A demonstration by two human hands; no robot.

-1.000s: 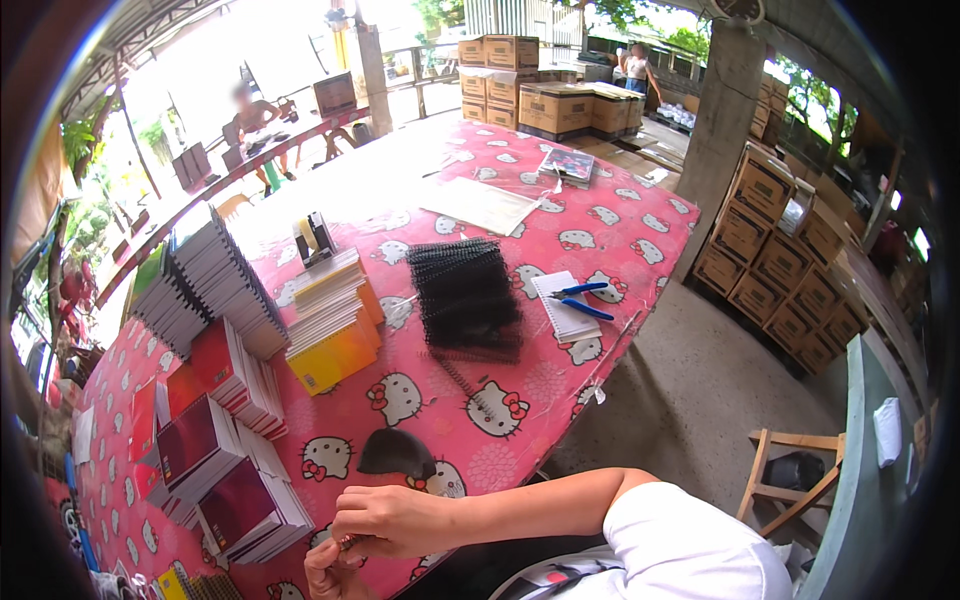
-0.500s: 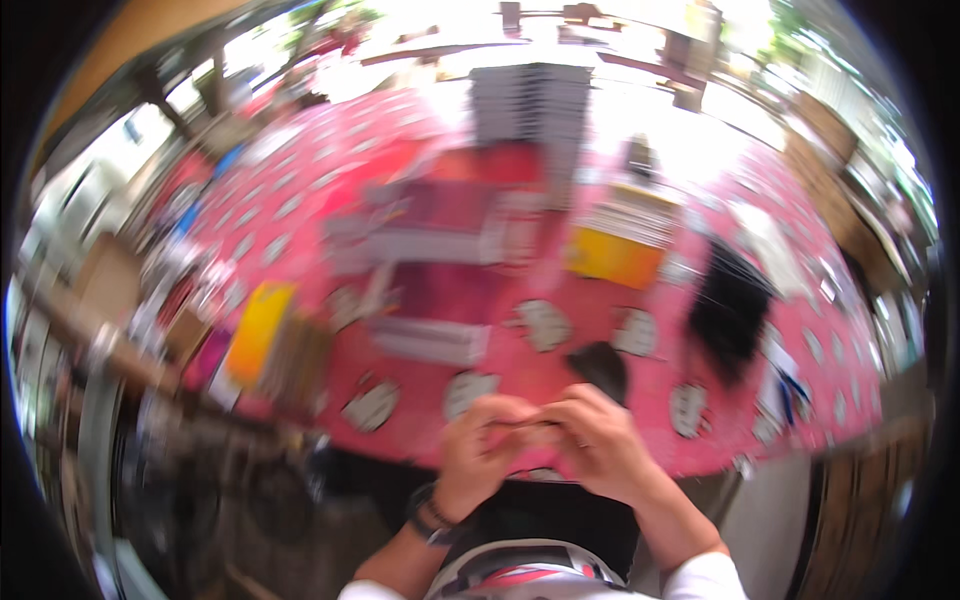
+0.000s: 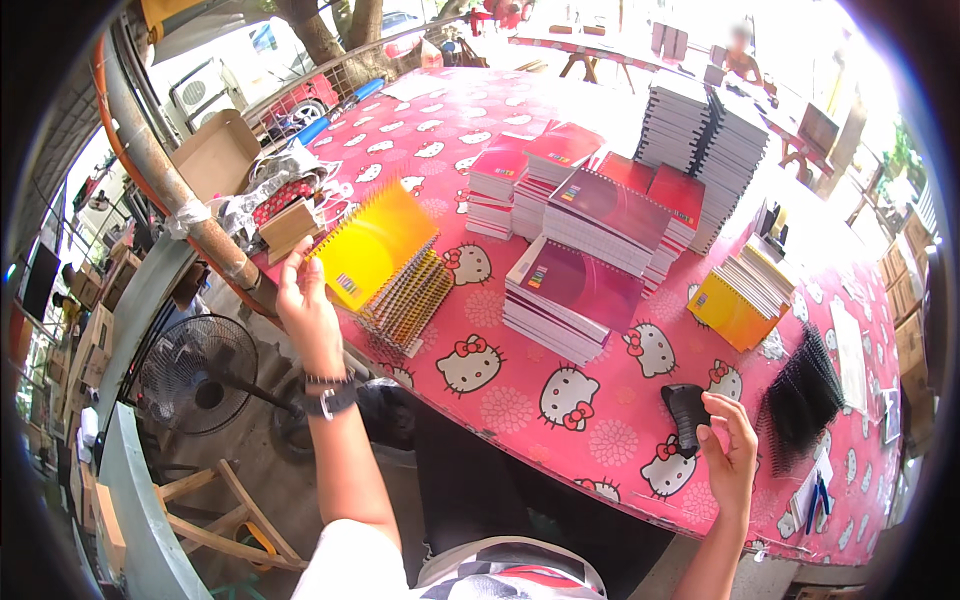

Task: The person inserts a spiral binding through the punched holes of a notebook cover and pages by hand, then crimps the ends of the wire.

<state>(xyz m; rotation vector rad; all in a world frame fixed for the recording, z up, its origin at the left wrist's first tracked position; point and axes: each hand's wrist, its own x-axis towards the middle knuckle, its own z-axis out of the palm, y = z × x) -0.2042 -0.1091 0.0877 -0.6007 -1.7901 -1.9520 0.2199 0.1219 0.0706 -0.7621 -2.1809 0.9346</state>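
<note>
My left hand (image 3: 308,315) has its fingers at the left edge of the yellow, coil-edged paper notebook (image 3: 375,245) topping 1 stack at the table's (image 3: 510,410) near left; I can't tell whether they grip it. My right hand (image 3: 729,455) is empty, fingers loosely spread, near a dark curved object (image 3: 685,415). That stack looks bound already; loose black spiral coils (image 3: 800,400) at right seem unused so far.

On the bench (image 3: 510,412), a notebook pile (image 3: 375,245) stands left of the book stacks (image 3: 575,290); binding coils (image 3: 800,395) lie to the stacks' right, with pliers (image 3: 819,486) in front of them.
</note>
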